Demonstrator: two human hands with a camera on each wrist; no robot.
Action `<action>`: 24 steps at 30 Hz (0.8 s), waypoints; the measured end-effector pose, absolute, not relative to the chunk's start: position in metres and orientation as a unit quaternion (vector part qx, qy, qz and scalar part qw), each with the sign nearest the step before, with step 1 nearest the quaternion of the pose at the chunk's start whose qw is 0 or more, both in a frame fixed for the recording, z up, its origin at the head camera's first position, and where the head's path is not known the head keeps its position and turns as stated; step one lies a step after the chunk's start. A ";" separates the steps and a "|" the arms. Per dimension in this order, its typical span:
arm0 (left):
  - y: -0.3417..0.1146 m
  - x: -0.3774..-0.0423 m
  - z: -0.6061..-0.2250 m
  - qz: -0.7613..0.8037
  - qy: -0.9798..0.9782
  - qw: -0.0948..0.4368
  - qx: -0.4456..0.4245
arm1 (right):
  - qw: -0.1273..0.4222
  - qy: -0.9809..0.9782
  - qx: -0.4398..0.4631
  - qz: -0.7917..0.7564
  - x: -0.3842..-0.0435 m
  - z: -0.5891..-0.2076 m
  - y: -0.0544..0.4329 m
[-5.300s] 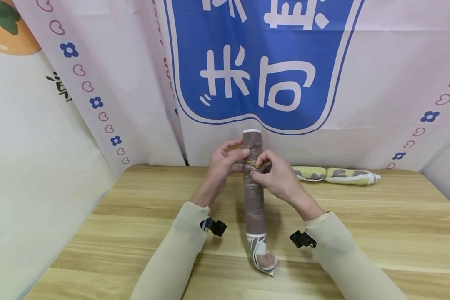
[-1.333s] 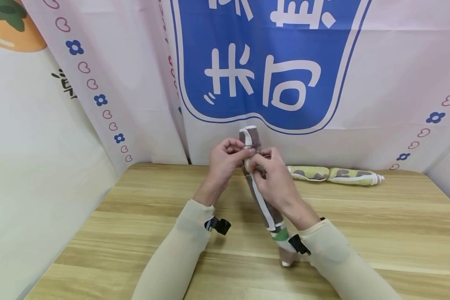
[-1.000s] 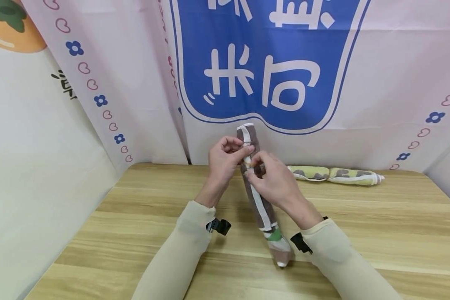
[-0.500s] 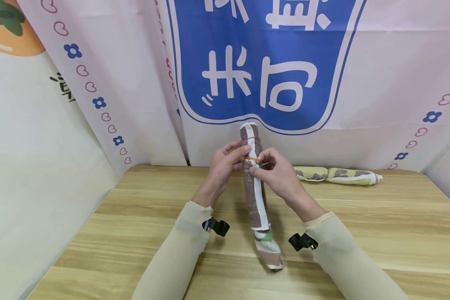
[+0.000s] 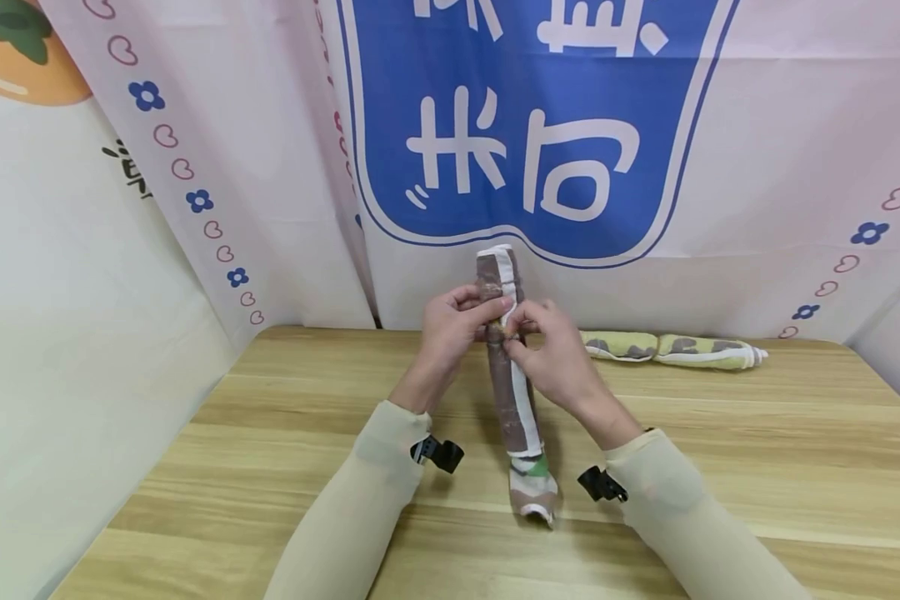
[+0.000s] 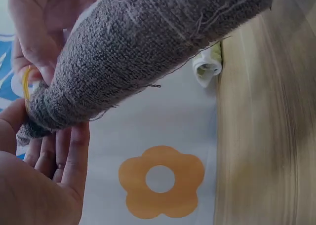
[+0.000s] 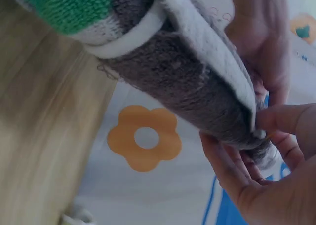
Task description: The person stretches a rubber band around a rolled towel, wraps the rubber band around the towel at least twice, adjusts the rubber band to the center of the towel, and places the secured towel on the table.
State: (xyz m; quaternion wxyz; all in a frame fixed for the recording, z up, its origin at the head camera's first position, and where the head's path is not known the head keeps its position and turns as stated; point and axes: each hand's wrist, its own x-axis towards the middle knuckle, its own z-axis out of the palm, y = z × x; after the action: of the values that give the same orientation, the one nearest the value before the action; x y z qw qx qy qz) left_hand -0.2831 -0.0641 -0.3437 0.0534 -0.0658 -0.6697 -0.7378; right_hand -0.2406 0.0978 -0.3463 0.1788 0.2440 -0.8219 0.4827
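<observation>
A rolled grey-brown towel (image 5: 512,392) with a white edge strip stands tilted between both hands, its loose lower end showing green and white patches. My left hand (image 5: 450,325) grips its upper part, thumb across the front and fingers behind. My right hand (image 5: 555,358) pinches a thin yellow rubber band (image 6: 25,84) at the towel's narrowed waist, just below the left thumb. In the left wrist view the band stretches between fingers beside the roll. In the right wrist view the roll's white strip (image 7: 207,47) runs down to the pinching fingers.
A second rolled towel (image 5: 705,352), yellow-green with grey patches and cinched at its middle, lies at the table's back right. The wooden table (image 5: 270,467) ends at a printed cloth backdrop (image 5: 435,283) behind the hands.
Since the oldest frame the roll has turned, bringing its white strip to the front. In the last half second its lower end swings slightly left and the right fingers close in beside the left thumb.
</observation>
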 end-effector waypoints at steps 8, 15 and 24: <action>-0.058 -0.277 -0.338 -0.679 -0.718 0.135 -0.069 | 0.272 -0.869 0.247 0.332 -0.231 -0.347 0.089; -0.060 -0.276 -0.338 -0.675 -0.717 0.161 -0.072 | 0.180 -0.907 0.183 0.335 -0.228 -0.338 0.091; -0.068 -0.286 -0.343 -0.750 -0.646 0.023 -0.137 | 0.106 -0.854 0.160 0.483 -0.234 -0.333 0.101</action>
State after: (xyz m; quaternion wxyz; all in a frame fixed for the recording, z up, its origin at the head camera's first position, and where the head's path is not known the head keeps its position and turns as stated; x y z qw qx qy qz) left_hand -0.2855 -0.0683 -0.3426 0.0230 -0.1369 -0.6465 -0.7502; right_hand -0.2338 0.1014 -0.3333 0.1063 0.1601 -0.8540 0.4835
